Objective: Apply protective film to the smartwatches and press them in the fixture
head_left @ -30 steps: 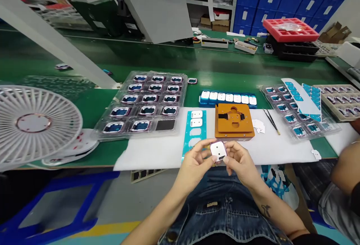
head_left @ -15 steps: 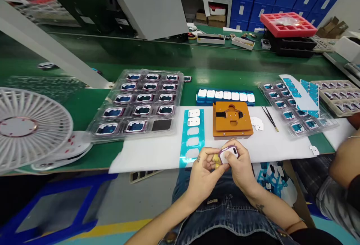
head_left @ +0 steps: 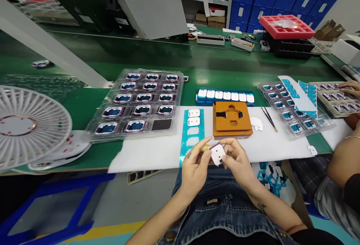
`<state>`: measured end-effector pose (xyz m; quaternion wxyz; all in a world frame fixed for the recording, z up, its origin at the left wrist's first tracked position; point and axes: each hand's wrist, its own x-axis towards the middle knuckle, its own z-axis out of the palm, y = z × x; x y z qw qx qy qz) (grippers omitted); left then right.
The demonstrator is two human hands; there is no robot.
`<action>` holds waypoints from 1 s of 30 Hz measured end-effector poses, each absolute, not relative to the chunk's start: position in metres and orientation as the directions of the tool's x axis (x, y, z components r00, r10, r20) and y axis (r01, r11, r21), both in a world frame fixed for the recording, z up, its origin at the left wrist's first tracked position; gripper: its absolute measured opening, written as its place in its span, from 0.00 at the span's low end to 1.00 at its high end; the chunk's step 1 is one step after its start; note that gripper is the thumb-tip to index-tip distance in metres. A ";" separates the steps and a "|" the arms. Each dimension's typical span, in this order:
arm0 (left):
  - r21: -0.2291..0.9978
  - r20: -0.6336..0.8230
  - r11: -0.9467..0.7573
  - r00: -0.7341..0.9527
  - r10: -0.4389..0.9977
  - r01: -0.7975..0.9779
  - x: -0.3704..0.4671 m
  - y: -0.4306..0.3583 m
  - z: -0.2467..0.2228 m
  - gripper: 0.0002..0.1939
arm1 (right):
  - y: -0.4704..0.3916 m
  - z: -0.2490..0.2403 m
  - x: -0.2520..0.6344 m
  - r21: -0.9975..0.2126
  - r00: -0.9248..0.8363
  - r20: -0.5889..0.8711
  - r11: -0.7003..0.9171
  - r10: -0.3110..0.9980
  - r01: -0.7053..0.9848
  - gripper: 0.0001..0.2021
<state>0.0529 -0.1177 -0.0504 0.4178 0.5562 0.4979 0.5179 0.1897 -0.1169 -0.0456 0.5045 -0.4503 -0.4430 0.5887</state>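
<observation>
Between my two hands, over the front edge of the bench, is a small purple-rimmed housing [head_left: 217, 154] with a white rounded face and small dark holes. My left hand [head_left: 195, 168] grips its left side between thumb and fingers; something yellow shows at those fingertips. My right hand [head_left: 237, 162] pinches the right side, thumb near a dark opening at its lower corner. Just beyond stands an orange fixture block [head_left: 233, 125] with a recess and black clamps. A blue film strip [head_left: 184, 136] with a few white stickers lies to its left.
A clear tray of purple-rimmed frames [head_left: 119, 135] sits left, near a white fan [head_left: 30, 125]. Behind the fixture runs a row of white-faced pieces [head_left: 226, 95]. Tweezers [head_left: 269, 118], another tray [head_left: 295, 134] and sticker sheets [head_left: 298, 100] lie right. A co-worker's hand [head_left: 350, 87] reaches a beige tray.
The housing has turned in my hands and moved slightly left, showing more of its white face. My left fingers have lifted and spread along its edge. A co-worker's hand has appeared at far right.
</observation>
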 end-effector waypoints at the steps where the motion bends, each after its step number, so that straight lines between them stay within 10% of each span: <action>1: 0.977 0.156 -0.157 0.016 0.988 0.142 0.052 -0.117 -0.050 0.18 | -0.117 -0.044 0.189 -0.976 -0.086 -0.087 -0.102 0.992 -0.191 0.14; 9: 0.960 -0.025 -0.065 0.316 0.948 0.271 0.049 -0.114 -0.043 0.23 | -0.114 -0.029 0.209 -0.957 -0.260 -0.077 0.002 0.963 0.291 0.10; 14: 0.948 -0.156 0.031 0.378 0.913 0.318 0.047 -0.110 -0.035 0.22 | -0.110 -0.012 0.221 -0.410 -0.406 0.295 0.499 0.865 0.764 0.08; 21: 0.963 -0.205 0.102 0.436 0.876 0.249 0.049 -0.110 -0.034 0.22 | -0.116 -0.002 0.218 0.128 -0.768 0.413 0.804 0.489 0.580 0.10; 30: 0.968 -0.223 0.251 0.557 0.800 0.027 0.052 -0.111 -0.023 0.23 | -0.100 0.011 0.251 -0.261 -0.355 0.728 0.717 0.586 0.646 0.07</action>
